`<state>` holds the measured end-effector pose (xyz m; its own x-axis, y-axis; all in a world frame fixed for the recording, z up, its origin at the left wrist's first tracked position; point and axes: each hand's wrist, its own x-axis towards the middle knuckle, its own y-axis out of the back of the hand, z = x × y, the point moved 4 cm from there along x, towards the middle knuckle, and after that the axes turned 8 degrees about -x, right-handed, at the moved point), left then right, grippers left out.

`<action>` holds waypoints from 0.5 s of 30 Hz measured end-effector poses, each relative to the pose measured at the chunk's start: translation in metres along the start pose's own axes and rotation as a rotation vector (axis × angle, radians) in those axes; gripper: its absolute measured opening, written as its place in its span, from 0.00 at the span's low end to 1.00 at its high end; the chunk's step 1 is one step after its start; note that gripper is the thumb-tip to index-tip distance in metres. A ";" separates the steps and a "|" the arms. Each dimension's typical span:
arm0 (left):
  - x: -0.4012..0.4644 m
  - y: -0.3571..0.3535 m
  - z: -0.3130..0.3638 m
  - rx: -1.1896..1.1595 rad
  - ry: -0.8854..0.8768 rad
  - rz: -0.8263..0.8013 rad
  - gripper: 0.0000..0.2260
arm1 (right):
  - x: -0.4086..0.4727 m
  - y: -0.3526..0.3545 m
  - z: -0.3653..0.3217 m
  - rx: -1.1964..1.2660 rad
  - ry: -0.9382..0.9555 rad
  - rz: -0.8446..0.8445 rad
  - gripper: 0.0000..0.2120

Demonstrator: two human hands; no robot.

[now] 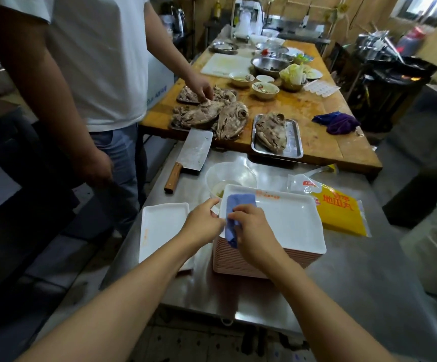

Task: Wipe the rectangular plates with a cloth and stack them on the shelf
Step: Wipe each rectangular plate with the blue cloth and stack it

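- Across the steel surface [342, 270], smooth and shiny: plates could slide if pushed hard.
- Tall stack of plates [264, 262], pinkish ribbed edges, sits mid-surface; sideways wiping force might shift or topple it.
- Top plate [290, 220], white, glossy, rectangular, shallow rim, lies on the stack.
- Single plate [159, 228] lies flat just left, orange smear on it.
- Right hand [254, 231] curled round a soft blue cloth [234, 207], pressing it on the top plate.
- Left hand [204, 220] pinches the top plate's left rim; slick glaze, grip may slip.
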<state>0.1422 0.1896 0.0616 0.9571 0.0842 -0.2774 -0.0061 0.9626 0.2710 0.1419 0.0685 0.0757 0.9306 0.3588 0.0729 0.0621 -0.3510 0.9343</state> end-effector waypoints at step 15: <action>0.003 -0.006 -0.003 0.068 0.004 0.002 0.27 | 0.014 0.037 0.078 -0.354 -0.201 0.155 0.15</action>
<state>0.1443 0.1846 0.0564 0.9559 0.0873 -0.2804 0.0117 0.9427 0.3334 0.1852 -0.0067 0.0847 0.9730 0.1375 0.1855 -0.1793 -0.0568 0.9822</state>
